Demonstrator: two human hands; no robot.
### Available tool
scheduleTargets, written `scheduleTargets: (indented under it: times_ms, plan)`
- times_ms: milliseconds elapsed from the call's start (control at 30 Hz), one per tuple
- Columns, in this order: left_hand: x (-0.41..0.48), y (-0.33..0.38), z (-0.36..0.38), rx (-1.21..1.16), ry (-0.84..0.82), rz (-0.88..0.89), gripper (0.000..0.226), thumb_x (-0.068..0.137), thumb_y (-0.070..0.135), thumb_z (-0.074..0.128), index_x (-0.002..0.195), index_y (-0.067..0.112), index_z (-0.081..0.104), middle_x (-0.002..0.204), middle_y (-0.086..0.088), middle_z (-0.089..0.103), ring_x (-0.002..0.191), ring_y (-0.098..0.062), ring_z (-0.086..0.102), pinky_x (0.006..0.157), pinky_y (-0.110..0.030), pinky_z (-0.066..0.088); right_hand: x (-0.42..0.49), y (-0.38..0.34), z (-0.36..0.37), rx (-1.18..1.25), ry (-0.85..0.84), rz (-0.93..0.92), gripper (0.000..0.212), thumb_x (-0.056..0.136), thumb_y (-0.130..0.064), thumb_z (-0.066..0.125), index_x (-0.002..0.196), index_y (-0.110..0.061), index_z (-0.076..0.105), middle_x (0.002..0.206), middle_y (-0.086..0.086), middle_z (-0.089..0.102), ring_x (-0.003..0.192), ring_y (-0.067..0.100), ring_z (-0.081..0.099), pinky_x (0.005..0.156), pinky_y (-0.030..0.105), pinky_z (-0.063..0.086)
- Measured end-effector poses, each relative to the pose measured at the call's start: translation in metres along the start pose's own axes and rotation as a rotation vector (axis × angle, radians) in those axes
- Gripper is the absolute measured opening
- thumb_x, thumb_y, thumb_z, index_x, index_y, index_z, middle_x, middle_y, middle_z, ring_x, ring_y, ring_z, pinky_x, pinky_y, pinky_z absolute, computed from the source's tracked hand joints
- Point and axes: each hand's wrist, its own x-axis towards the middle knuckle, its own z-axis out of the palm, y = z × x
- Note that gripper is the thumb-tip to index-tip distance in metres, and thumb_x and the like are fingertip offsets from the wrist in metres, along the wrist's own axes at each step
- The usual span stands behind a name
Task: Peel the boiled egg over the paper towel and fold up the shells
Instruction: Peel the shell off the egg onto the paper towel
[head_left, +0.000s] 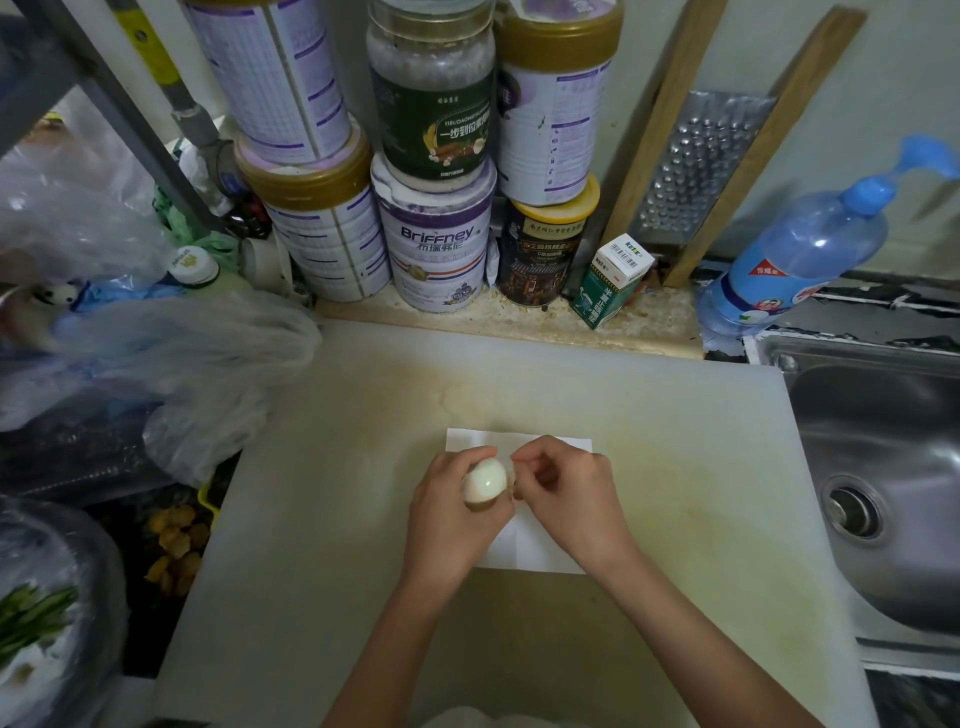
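Observation:
A white paper towel (524, 545) lies flat on the pale cutting board (332, 509), mostly covered by both hands. My left hand (449, 525) holds the boiled egg (484, 480) above the towel, its upper white part bare and glossy, brownish shell still around its lower end. My right hand (563, 493) is just right of the egg, thumb and forefinger pinched together at the egg's right side on what looks like a small piece of shell. Any shell pieces on the towel are hidden by the hands.
Stacked tins and jars (434, 234) line the wall behind the board, with a small green carton (608, 283) and a grater (701, 161). A blue bottle (800, 260) and steel sink (883, 467) are on the right. Plastic bags (156, 364) crowd the left.

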Motion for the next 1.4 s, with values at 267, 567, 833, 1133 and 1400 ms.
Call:
scheduleTargets:
  times_ms: [267, 567, 833, 1133, 1400]
  plan:
    - [-0.001, -0.001, -0.002, -0.079, -0.036, -0.033, 0.050, 0.070, 0.014, 0.074, 0.114, 0.032, 0.059, 0.106, 0.018, 0.060, 0.093, 0.005, 0.057, 0.073, -0.002, 0.040, 0.003, 0.004, -0.007, 0.591, 0.029, 0.333, 0.007, 0.086, -0.001, 0.062, 0.083, -0.004, 0.067, 0.059, 0.002, 0.070, 0.057, 0.014, 0.068, 0.062, 0.025, 0.057]
    - [0.001, -0.007, -0.009, -0.330, -0.037, -0.196, 0.033, 0.074, 0.009, 0.070, 0.093, 0.033, 0.058, 0.096, 0.010, 0.066, 0.087, 0.000, 0.062, 0.072, -0.015, 0.050, 0.003, 0.013, -0.008, 0.603, 0.075, 0.364, 0.005, 0.085, -0.001, 0.063, 0.081, -0.002, 0.067, 0.060, 0.008, 0.070, 0.055, 0.014, 0.068, 0.056, 0.019, 0.054]
    - [0.000, -0.011, -0.019, -0.757, -0.246, -0.299, 0.025, 0.087, -0.002, 0.060, 0.107, 0.011, 0.065, 0.112, -0.012, 0.065, 0.099, -0.018, 0.066, 0.084, -0.041, 0.056, -0.001, 0.027, 0.005, 0.158, 0.054, 0.273, 0.017, 0.082, -0.005, 0.063, 0.072, -0.017, 0.070, 0.065, -0.002, 0.070, 0.066, 0.017, 0.068, 0.073, 0.034, 0.056]
    - [-0.004, -0.013, -0.018, -0.725, -0.271, -0.228, 0.036, 0.072, 0.012, 0.073, 0.106, 0.018, 0.065, 0.107, -0.008, 0.067, 0.098, -0.017, 0.066, 0.081, -0.032, 0.056, -0.006, 0.011, -0.001, 0.053, -0.055, 0.070, 0.017, 0.091, -0.020, 0.058, 0.088, -0.014, 0.074, 0.087, -0.001, 0.075, 0.078, 0.013, 0.065, 0.077, 0.028, 0.052]
    - [-0.005, -0.001, -0.010, -0.383, -0.092, -0.073, 0.047, 0.072, 0.014, 0.079, 0.109, 0.033, 0.056, 0.107, 0.013, 0.062, 0.094, -0.001, 0.062, 0.073, -0.007, 0.045, -0.009, -0.013, -0.002, 0.142, -0.052, 0.121, 0.016, 0.074, -0.029, 0.076, 0.082, -0.017, 0.067, 0.075, -0.011, 0.068, 0.070, 0.002, 0.064, 0.068, 0.017, 0.052]
